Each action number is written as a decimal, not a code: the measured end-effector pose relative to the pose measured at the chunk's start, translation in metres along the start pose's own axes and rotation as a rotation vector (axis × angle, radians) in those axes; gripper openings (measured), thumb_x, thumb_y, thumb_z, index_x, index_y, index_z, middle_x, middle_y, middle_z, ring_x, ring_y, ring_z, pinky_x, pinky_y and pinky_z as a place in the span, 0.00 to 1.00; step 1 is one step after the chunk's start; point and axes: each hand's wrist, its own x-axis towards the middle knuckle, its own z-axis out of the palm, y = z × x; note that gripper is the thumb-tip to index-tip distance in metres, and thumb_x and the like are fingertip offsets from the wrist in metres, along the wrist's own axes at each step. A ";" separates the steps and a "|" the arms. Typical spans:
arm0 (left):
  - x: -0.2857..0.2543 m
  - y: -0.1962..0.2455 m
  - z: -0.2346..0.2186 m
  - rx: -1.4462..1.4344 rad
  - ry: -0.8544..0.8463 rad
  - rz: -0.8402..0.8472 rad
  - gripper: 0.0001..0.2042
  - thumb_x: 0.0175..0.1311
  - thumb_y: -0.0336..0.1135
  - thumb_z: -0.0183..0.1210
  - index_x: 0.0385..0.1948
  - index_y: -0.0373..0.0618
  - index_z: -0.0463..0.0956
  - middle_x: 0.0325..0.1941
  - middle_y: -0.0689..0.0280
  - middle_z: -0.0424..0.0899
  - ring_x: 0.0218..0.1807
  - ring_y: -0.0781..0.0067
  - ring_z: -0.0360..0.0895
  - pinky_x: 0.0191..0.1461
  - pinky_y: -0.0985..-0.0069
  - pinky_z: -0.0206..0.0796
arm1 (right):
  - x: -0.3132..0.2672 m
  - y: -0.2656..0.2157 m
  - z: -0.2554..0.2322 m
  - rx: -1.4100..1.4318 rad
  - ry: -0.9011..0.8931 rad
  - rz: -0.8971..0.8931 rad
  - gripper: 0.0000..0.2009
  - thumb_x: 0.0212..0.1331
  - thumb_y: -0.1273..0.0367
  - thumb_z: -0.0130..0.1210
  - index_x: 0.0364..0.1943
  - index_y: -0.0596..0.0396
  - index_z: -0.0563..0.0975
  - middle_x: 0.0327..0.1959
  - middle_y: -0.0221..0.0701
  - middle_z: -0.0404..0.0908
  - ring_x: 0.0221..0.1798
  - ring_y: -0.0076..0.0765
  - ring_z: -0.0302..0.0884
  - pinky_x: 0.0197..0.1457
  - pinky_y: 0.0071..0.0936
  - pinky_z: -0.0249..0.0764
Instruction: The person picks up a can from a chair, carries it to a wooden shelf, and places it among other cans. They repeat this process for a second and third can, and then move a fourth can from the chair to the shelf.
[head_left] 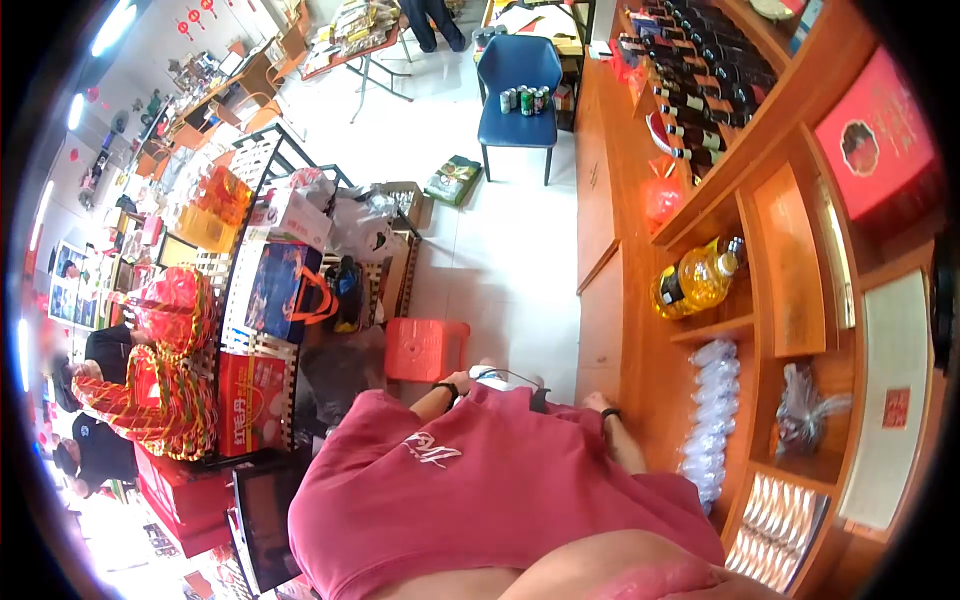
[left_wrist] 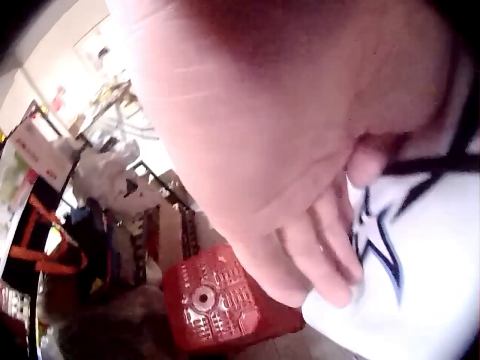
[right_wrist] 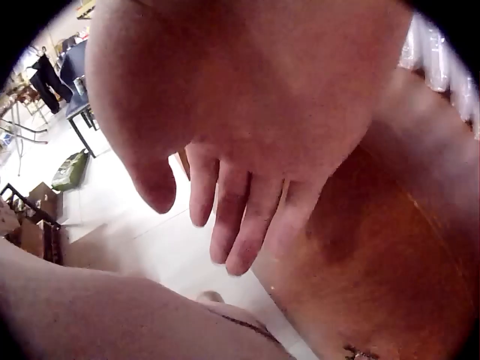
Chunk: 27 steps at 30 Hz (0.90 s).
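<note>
My left hand (head_left: 459, 381) hangs in front of the body, its fingers loosely bent. In the left wrist view those fingers rest along a white fabric-like surface (left_wrist: 397, 262) marked with a dark star outline, and a dark cord crosses above it. A red plastic stool (head_left: 427, 348) with a patterned top stands on the floor just beyond that hand. My right hand (right_wrist: 240, 127) hangs down with relaxed, nearly straight fingers and nothing in them. Beside it is the brown wooden cabinet (right_wrist: 375, 247).
Shelves on the right hold an oil bottle (head_left: 695, 280) and clear plastic-wrapped items (head_left: 711, 420). A rack on the left carries woven baskets (head_left: 160, 400) and boxes. Ahead, a blue chair (head_left: 517, 125) with several cans and a green package (head_left: 453, 180) stand on the pale tiled floor.
</note>
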 end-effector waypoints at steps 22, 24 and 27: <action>0.252 0.069 -0.383 0.430 0.039 0.154 0.17 0.66 0.42 0.53 0.50 0.44 0.83 0.52 0.50 0.88 0.58 0.52 0.84 0.60 0.59 0.78 | 0.245 -0.259 -0.181 -0.024 -0.061 -0.070 0.16 0.60 0.58 0.58 0.43 0.55 0.85 0.44 0.48 0.88 0.50 0.54 0.86 0.55 0.46 0.79; 0.269 0.075 -0.432 0.360 0.114 0.065 0.18 0.68 0.43 0.52 0.49 0.43 0.83 0.52 0.50 0.87 0.58 0.51 0.85 0.60 0.58 0.78 | 0.277 -0.302 -0.201 -0.081 -0.047 -0.104 0.17 0.60 0.58 0.58 0.43 0.55 0.85 0.45 0.48 0.88 0.50 0.54 0.85 0.56 0.46 0.79; 0.308 0.061 -0.462 0.205 0.324 0.070 0.17 0.68 0.42 0.51 0.48 0.42 0.83 0.52 0.48 0.87 0.56 0.49 0.85 0.59 0.56 0.78 | 0.322 -0.365 -0.223 -0.179 -0.004 -0.170 0.17 0.61 0.58 0.58 0.44 0.55 0.85 0.45 0.48 0.87 0.51 0.55 0.85 0.56 0.46 0.79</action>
